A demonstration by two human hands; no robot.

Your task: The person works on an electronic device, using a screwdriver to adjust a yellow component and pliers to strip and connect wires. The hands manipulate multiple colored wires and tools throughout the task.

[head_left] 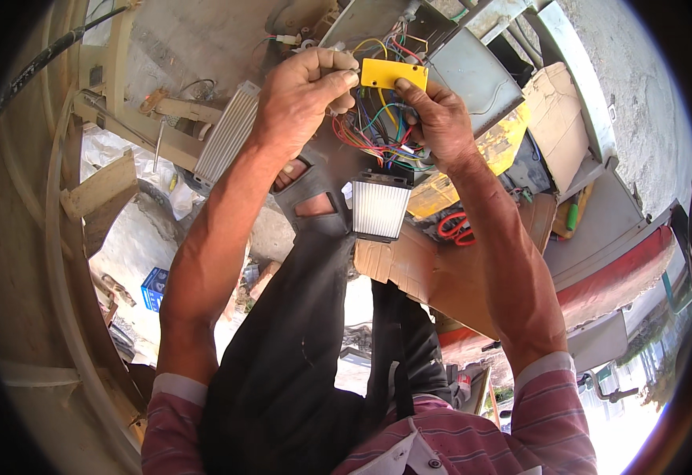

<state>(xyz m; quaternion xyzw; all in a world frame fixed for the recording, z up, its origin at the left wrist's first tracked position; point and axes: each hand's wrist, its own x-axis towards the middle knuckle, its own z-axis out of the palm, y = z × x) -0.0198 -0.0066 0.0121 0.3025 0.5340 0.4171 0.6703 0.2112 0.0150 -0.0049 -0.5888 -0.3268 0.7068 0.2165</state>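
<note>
My right hand (pixel 443 123) grips a flat yellow rectangular piece (pixel 393 74) between thumb and fingers; dark holes show near its edges. Just to its left, my left hand (pixel 308 91) is closed in a pinch, its fingertips close to the yellow piece's left end. Whatever those fingertips hold, if anything, is too small to make out. Below both hands spreads a tangle of coloured wires (pixel 362 136). Many of them run down to a finned silver metal box (pixel 381 209) beside my sandalled foot (pixel 314 204).
A second finned metal unit (pixel 229 133) leans at the left. Behind the wires is an open grey metal housing (pixel 472 75). Cardboard (pixel 456 277), a coil of red cord (pixel 456 229) and a green-handled tool (pixel 573 215) lie to the right. A blue box (pixel 153 288) sits lower left.
</note>
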